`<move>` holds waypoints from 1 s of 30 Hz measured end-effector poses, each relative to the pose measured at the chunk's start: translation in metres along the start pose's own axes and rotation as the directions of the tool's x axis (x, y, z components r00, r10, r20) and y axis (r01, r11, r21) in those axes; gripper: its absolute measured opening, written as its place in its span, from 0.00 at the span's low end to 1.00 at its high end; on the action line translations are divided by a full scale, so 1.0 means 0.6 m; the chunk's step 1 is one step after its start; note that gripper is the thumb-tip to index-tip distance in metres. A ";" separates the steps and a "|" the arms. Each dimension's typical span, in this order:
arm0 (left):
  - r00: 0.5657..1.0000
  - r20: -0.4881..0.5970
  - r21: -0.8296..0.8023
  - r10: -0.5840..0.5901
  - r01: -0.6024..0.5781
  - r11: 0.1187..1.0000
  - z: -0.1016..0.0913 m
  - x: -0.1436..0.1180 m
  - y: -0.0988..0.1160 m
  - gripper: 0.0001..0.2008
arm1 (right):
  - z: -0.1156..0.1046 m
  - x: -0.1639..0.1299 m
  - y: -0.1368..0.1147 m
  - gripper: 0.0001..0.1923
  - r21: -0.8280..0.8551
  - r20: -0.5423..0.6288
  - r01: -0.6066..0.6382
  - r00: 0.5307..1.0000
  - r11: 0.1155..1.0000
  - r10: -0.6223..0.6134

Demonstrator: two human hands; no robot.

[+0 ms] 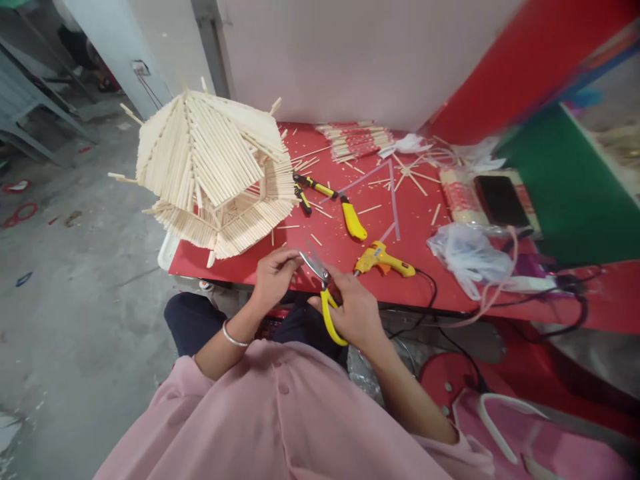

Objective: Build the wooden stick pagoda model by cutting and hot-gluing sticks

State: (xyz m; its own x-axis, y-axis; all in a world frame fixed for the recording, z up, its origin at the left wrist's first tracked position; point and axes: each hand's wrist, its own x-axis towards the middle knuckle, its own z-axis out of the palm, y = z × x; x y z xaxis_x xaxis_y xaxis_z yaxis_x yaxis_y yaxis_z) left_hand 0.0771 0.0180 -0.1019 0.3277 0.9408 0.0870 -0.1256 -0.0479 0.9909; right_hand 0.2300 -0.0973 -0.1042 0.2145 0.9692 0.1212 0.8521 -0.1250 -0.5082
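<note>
My right hand [356, 308] grips a pair of scissors [330, 319] by the yellow handle, and the metal blades stand apart, pointing up and left. My left hand [276, 275] is closed in a pinch at the tip of one blade; what its fingers hold, if anything, is too small to make out. Both hands are over the front edge of the red table [320, 270]. Left of them stands a model pavilion [215, 160] of pale wooden sticks, with a tiered roof. A yellow glue gun [383, 259] lies just beyond my right hand.
Yellow-and-black pliers [333, 200] lie beside the model. Loose sticks, bundled sticks [355, 141] and clear glue strips [394, 203] are scattered behind. To the right are a plastic bag [467, 253], a phone [501, 200] and cables [535, 300]. A wall [350, 60] rises behind the table.
</note>
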 end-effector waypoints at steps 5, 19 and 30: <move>0.995 0.019 0.129 0.099 -0.101 0.987 -0.003 0.002 0.008 0.08 | 0.006 0.006 0.005 0.35 -0.049 -0.012 0.082 0.997 0.995 -0.082; 0.982 0.091 0.225 0.165 -0.182 0.957 -0.007 0.006 -0.006 0.10 | 0.006 0.004 0.000 0.30 0.089 0.019 0.031 0.999 0.996 -0.033; 0.986 0.156 0.203 0.057 -0.088 0.975 -0.021 0.012 -0.004 0.13 | 0.006 0.001 -0.005 0.32 0.009 0.049 0.005 0.999 1.000 -0.005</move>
State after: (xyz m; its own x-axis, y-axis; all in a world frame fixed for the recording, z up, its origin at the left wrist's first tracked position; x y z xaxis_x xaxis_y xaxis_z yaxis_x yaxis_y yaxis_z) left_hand 0.0679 0.0293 -0.1051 0.4620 0.8727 0.1579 0.0389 -0.1978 0.9795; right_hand 0.2259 -0.0956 -0.1055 0.1861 0.9791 0.0817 0.8489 -0.1183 -0.5151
